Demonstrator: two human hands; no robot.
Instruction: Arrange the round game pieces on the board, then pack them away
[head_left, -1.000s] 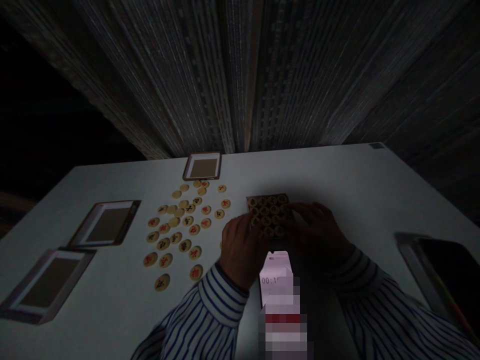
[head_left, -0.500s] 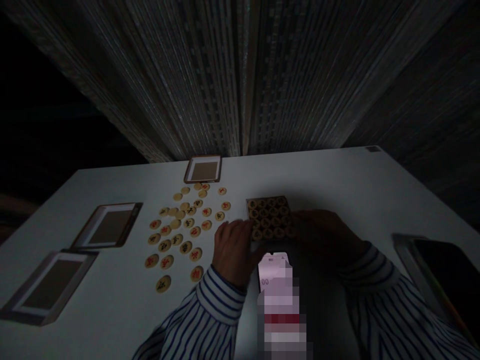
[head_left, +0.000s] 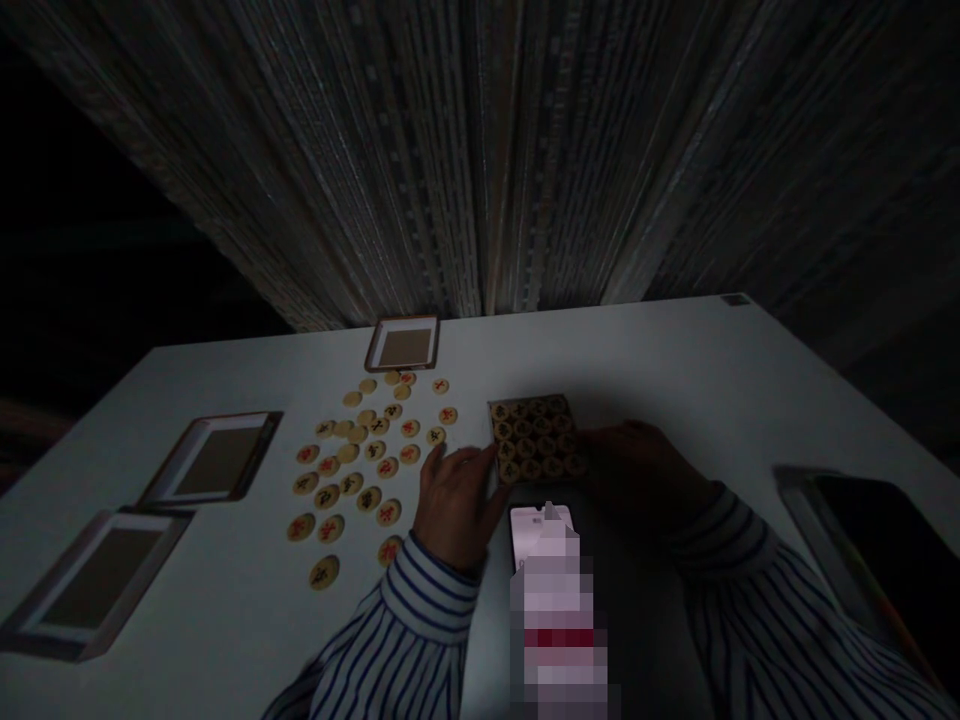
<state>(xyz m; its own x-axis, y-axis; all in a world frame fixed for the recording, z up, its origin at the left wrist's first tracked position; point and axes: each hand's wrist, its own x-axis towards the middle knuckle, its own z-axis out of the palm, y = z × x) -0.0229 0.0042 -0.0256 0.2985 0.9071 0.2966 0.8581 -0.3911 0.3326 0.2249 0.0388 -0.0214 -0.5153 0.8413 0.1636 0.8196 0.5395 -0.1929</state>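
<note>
A small square box (head_left: 535,438) filled with rows of round wooden pieces with dark characters sits on the white table. My left hand (head_left: 455,505) is at its left side, fingers curved, thumb and fingertips against the box's edge. My right hand (head_left: 637,465) lies in deep shadow at the right side, its fingers reaching the box; its grip is hard to make out. Left of my left hand, many loose round pieces (head_left: 350,484) are spread, some with red or black characters, some blank.
A lit phone (head_left: 551,600) lies just below the box. Open shallow boxes stand at the back (head_left: 403,343), left (head_left: 217,455) and front left (head_left: 97,580). At the right edge lies a dark object on a tray (head_left: 877,540). Curtains (head_left: 487,150) hang behind the white table (head_left: 637,350).
The view has shifted slightly. The fingers of my left hand have spread a little at the box's left edge. Both hands remain beside the box.
</note>
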